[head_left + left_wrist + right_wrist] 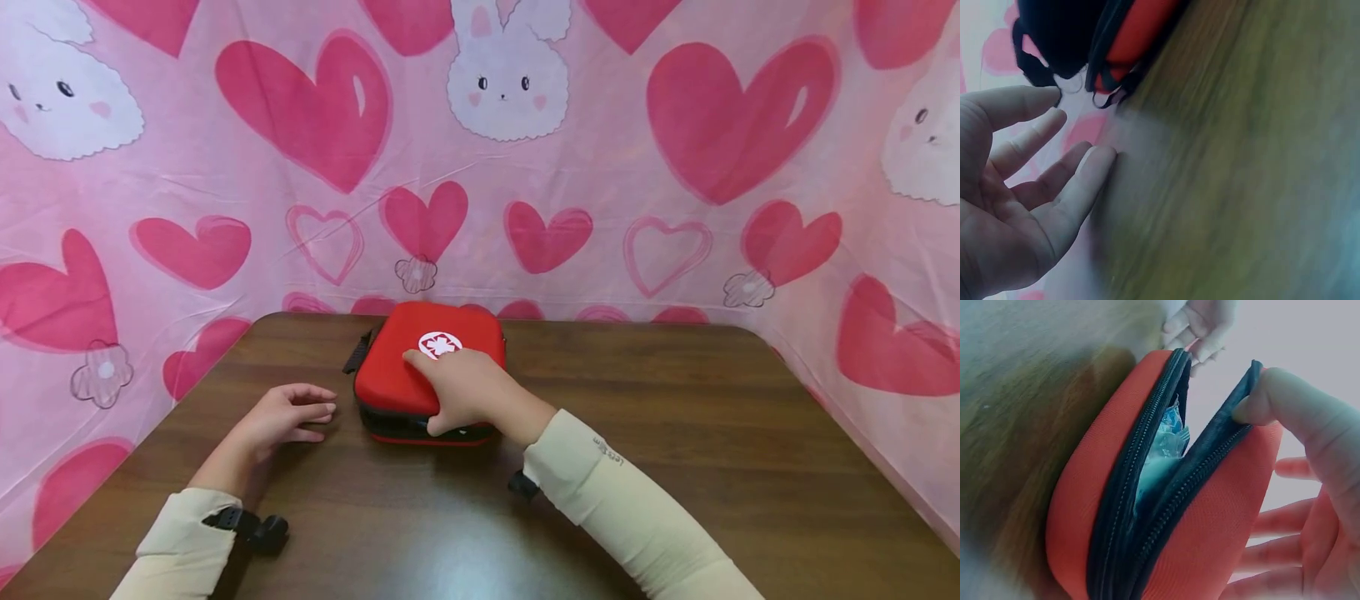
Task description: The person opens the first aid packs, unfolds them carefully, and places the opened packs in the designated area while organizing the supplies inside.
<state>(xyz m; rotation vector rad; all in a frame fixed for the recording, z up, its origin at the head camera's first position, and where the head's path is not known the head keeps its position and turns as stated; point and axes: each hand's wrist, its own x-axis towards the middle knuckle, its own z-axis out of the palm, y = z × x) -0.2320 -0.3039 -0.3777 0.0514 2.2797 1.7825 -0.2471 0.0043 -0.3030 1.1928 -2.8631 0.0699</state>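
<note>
A red first-aid case (390, 367) with a white emblem lies on the wooden table. Its zipper is undone along the near side, and the lid (1210, 531) is slightly raised. My right hand (472, 387) holds that lid, thumb hooked at the zipped edge and fingers spread over the top. Through the gap, clear plastic packaging (1169, 440) with some blue shows inside. To the left of the case, apart from it, my left hand (288, 417) hovers low over the table with loosely bent fingers and nothing in them.
A black strap (357, 353) sticks out at the case's left side. The wooden table (675, 467) reaches back to a pink cloth backdrop (600, 175) with hearts and rabbits, which also runs along both sides. Each wrist wears a small black camera (267, 533).
</note>
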